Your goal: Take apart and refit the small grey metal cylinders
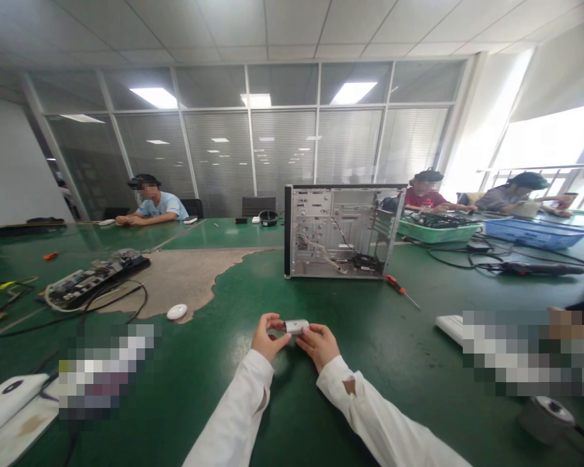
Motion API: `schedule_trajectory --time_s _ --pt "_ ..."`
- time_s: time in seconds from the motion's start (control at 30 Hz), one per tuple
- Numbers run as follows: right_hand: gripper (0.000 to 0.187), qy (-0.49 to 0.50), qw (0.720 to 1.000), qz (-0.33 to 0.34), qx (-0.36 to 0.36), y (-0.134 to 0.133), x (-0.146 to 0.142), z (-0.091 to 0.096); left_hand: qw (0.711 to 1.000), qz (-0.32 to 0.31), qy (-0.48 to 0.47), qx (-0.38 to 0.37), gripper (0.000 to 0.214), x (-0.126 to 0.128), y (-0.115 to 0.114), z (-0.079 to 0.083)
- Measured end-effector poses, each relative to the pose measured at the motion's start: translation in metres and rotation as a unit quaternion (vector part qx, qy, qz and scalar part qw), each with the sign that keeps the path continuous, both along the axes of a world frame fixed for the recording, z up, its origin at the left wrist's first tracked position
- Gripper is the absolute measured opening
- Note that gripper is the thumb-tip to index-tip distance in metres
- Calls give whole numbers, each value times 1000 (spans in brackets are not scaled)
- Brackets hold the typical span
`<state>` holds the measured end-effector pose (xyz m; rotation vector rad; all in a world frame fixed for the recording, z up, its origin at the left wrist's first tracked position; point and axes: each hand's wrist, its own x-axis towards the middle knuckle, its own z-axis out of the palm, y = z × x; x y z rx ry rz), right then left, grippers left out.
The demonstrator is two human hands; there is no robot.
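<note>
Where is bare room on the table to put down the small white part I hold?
Bare green table lies between the computer case and your left hand and right hand holding the small white part, also right of the white mouse. Crowded: circuit board and cables at left, screwdriver at right.

You hold between your left hand (pixel 268 338) and right hand (pixel 320 345) a block (pixel 296 326) of smooth white plastic with a duller grey face, and your sleeves (pixel 243 415) are matt white cloth. The table (pixel 253 285) wears a green coating with a soft sheen, worn to a rough, dull brown patch (pixel 185 275) left of centre. The computer case (pixel 338 230) towards the far edge is bare grey sheet metal.
</note>
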<state>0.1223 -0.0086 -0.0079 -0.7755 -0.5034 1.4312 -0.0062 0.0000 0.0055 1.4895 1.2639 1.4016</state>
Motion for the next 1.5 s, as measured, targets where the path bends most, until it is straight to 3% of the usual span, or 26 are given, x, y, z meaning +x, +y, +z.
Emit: schedule_trajectory --time_s 0.3,0.43,0.6,0.73,0.97,1.1,1.23,1.5 --pt "32 82 996 38 -28 -2 10 8 999 -42 1 28 48 2 -1 1" --pt "33 56 998 41 -5 -1 11 12 1000 -22 -21 2 50 1 1 -2" --pt "34 -7 998 17 68 -4 9 18 989 -87 -97 -62 35 3 6 -3" --pt "30 -57 989 34 129 -5 8 19 987 -92 -97 -91 34 4 6 -2" --pt "32 -60 994 28 85 -3 6 14 992 -60 -97 -61 33 2 -1 4" --pt "31 -36 997 34 56 -2 6 11 998 -29 -46 -34 32 4 -4 6" --pt "33 -4 1000 26 4 0 7 5 996 -8 79 30 29 4 -8 11" --pt "28 46 996 67 -42 -1 12 9 918 -10 320 235 24 1 -16 24"
